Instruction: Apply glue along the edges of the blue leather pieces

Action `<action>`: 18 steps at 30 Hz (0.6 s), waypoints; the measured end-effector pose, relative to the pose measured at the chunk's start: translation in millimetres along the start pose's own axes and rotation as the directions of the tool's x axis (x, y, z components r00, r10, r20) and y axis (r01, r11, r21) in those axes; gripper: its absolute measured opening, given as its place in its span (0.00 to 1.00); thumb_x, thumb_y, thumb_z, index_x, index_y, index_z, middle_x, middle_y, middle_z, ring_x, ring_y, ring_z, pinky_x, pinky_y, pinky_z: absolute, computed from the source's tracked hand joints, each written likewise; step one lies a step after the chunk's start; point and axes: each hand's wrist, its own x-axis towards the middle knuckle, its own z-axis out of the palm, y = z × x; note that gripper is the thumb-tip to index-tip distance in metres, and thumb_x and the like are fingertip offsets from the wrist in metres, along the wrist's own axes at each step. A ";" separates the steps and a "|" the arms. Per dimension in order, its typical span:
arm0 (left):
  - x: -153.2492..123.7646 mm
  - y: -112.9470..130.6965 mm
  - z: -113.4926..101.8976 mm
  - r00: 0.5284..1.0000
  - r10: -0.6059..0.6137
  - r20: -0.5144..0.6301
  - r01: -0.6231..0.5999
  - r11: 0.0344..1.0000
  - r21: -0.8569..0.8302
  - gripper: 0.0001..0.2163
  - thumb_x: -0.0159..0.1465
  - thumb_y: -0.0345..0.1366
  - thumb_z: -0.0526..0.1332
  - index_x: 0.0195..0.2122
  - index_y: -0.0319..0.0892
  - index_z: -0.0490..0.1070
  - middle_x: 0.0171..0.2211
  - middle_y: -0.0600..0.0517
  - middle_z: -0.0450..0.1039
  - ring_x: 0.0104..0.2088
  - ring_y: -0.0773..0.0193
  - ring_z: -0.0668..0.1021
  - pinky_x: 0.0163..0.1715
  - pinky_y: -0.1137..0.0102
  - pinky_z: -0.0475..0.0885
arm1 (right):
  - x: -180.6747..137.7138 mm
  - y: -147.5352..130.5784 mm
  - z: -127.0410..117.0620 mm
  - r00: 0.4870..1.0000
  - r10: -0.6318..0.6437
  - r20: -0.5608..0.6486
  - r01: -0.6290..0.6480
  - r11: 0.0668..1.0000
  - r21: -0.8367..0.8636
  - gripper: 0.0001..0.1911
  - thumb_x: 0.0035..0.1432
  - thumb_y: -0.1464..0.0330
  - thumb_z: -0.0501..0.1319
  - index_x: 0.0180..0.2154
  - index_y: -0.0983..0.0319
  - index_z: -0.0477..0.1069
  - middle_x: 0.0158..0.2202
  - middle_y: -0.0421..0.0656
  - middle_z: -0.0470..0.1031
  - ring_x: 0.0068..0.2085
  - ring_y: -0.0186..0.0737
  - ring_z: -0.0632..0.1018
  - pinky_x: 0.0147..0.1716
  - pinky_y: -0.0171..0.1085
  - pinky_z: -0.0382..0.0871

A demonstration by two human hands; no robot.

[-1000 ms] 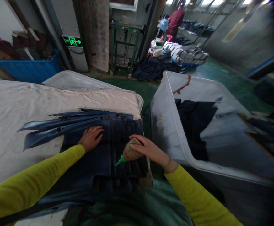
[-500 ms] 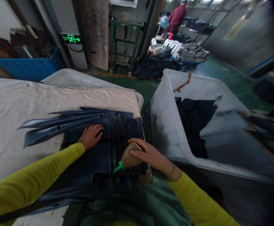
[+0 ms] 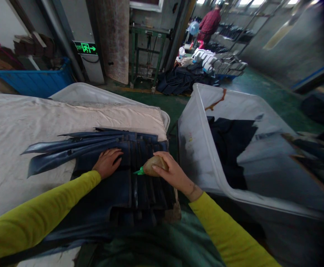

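Note:
Several dark blue sheet pieces (image 3: 103, 193) lie overlapped in a stepped stack, their right edges fanned out in strips. My left hand (image 3: 108, 163) rests flat on the stack with its fingers stretched out toward the strips. In my right hand (image 3: 174, 172) is a brownish squeeze bottle (image 3: 154, 165) with a green nozzle (image 3: 139, 171). The bottle is tipped on its side, its nozzle pointing left and close above the edge of a strip. A shiny wet-looking line shows on the strip just below the nozzle; whether the tip touches is unclear.
A pale cloth (image 3: 39, 115) covers the work surface under the stack. To the right stands a white plastic bin (image 3: 198, 148) with dark pieces (image 3: 231, 141) inside. Behind are a blue bin (image 3: 33, 81), a green metal stand (image 3: 134, 55) and a person (image 3: 210, 22) in a dark red top.
My right hand has moved the bottle away from me along the strip, so the nozzle is farther up. A shiny line shows where it passed. My left hand stays in place.

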 end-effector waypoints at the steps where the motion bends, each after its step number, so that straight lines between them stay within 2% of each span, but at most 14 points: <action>1: -0.1 0.1 -0.1 1.000 0.000 0.001 0.000 1.000 -0.002 0.15 0.64 0.41 0.47 0.49 0.49 0.64 0.54 0.52 0.64 0.54 0.58 0.65 0.51 0.57 0.60 | -1.3 -0.9 -1.2 1.000 -0.006 0.027 0.006 1.000 0.007 0.20 0.56 0.65 0.58 0.50 0.59 0.60 0.49 0.46 0.64 0.52 0.41 0.66 0.54 0.43 0.59; 4: -0.2 -0.1 -0.2 1.000 -0.001 0.002 0.001 1.000 -0.007 0.15 0.64 0.41 0.48 0.49 0.49 0.64 0.54 0.52 0.64 0.54 0.58 0.65 0.51 0.57 0.60 | -4.2 -2.5 -3.8 0.995 -0.017 0.097 0.014 1.000 0.026 0.20 0.56 0.64 0.58 0.51 0.58 0.60 0.49 0.45 0.64 0.52 0.40 0.66 0.53 0.42 0.60; 12: 0.5 -1.5 1.7 1.000 -0.001 -0.005 0.001 1.000 -0.023 0.15 0.63 0.41 0.47 0.49 0.49 0.64 0.54 0.51 0.64 0.54 0.58 0.65 0.52 0.56 0.59 | 13.0 11.2 1.7 0.997 -0.046 -0.060 0.045 0.999 -0.011 0.20 0.56 0.66 0.58 0.50 0.59 0.60 0.49 0.46 0.64 0.52 0.42 0.66 0.54 0.44 0.59; 18: 0.5 -2.0 1.7 1.000 0.000 0.006 0.000 0.999 -0.035 0.15 0.63 0.41 0.48 0.49 0.49 0.64 0.54 0.51 0.64 0.54 0.58 0.64 0.54 0.56 0.58 | 11.8 12.2 -0.7 0.999 -0.040 -0.014 0.040 0.999 0.005 0.19 0.56 0.65 0.58 0.50 0.59 0.60 0.49 0.46 0.64 0.52 0.42 0.66 0.53 0.45 0.60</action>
